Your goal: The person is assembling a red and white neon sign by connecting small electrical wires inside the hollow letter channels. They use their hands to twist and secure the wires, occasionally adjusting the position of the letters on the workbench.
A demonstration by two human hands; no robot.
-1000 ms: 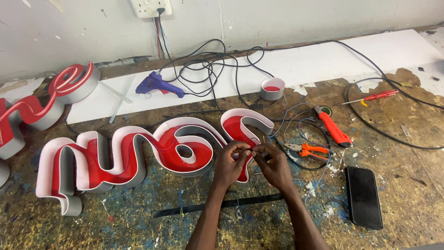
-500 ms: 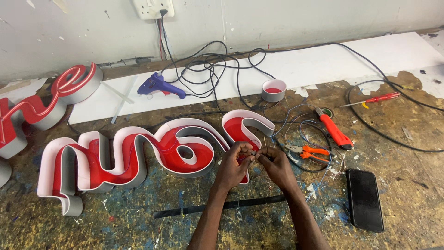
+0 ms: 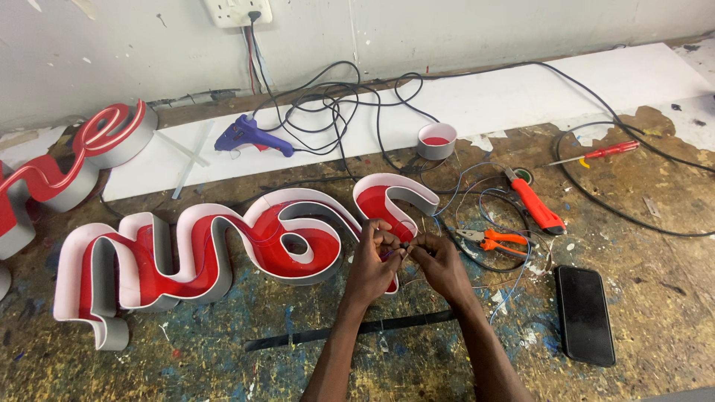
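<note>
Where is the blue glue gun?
In the head view, the blue glue gun lies on the white board at the back left, near the wall, between the red sign letters and the tangle of black cables.

Bare bench [image 3: 186, 365] left of the forearms; pliers [image 3: 495, 240], phone [image 3: 585, 314] and loose wires [image 3: 477, 197] crowding the right.

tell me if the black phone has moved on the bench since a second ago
No. The black phone lies flat in the same spot, just below and right of the orange pliers, with the same gap to them as before.
</note>
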